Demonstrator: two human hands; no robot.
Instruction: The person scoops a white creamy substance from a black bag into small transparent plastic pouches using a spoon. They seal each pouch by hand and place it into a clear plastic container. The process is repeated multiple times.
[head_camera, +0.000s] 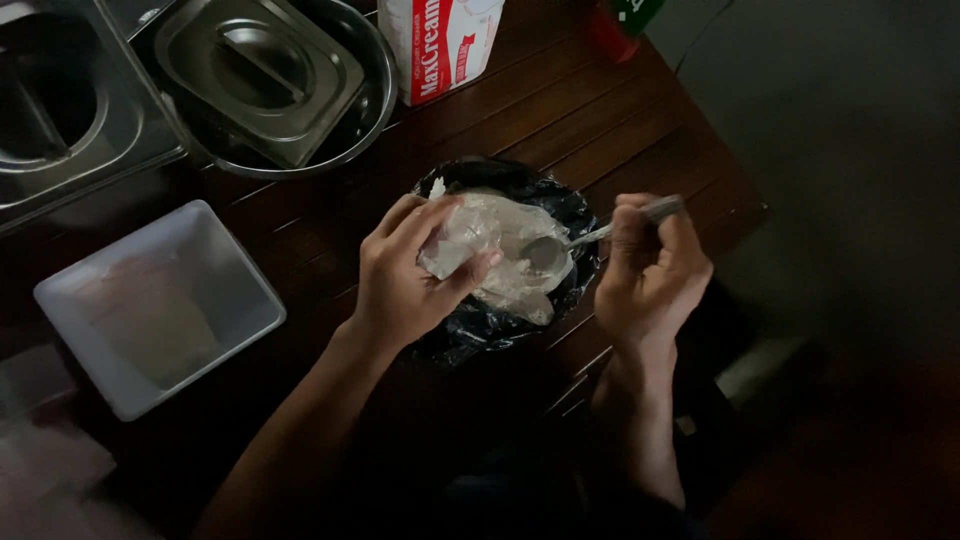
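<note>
My left hand (405, 275) holds a small clear plastic bag (452, 245) by its mouth, tilted over a larger clear bag of pale grey-white powder (520, 265). That powder bag rests inside a black plastic bag (575, 215) on a dark wooden table (600, 120). My right hand (650, 275) grips a metal spoon (560, 243) by the handle. The spoon's bowl sits on the powder, right beside the small bag's opening.
A white rectangular plastic tub (160, 305) stands at the left. Behind it are a steel container (60, 110) and a round metal basin holding a steel lid (265, 75). A red-and-white carton (440, 45) stands at the back. The table edge runs along the right.
</note>
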